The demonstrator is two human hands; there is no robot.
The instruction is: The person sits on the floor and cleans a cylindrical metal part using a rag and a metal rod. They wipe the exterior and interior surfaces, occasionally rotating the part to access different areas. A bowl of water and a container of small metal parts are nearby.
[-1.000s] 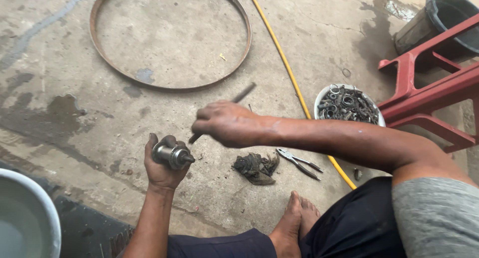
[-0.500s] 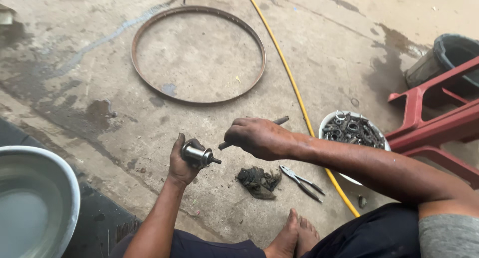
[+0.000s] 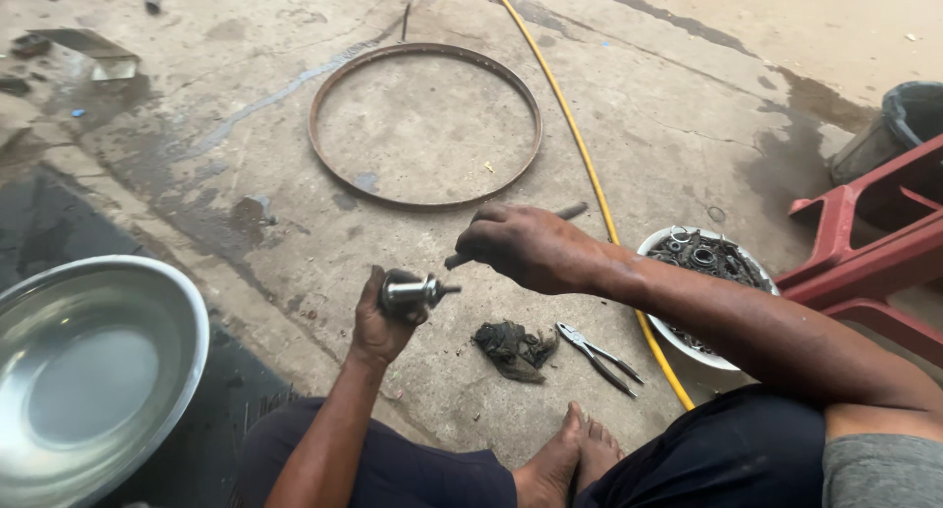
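We note the left hand (image 3: 378, 321) clasping a shiny cylindrical metal hub (image 3: 408, 293) (axle protruding); the right hand (image 3: 526, 245) pinches a thin dark rod (image 3: 570, 211) above rough concrete floor (image 3: 246, 135).

metal hub (image 3: 408, 293) | grey, cylindrical, axle pointing right | thin rod (image 3: 511, 238) | dark, tilted

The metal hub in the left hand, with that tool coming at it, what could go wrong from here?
1. The metal hub is held in the left hand alone, in the air; a push from the tool in the right hand might slip toward the fingers.
2. If dropped, it may hit the concrete floor near the bare feet.
3. The pliers lie close to those feet.
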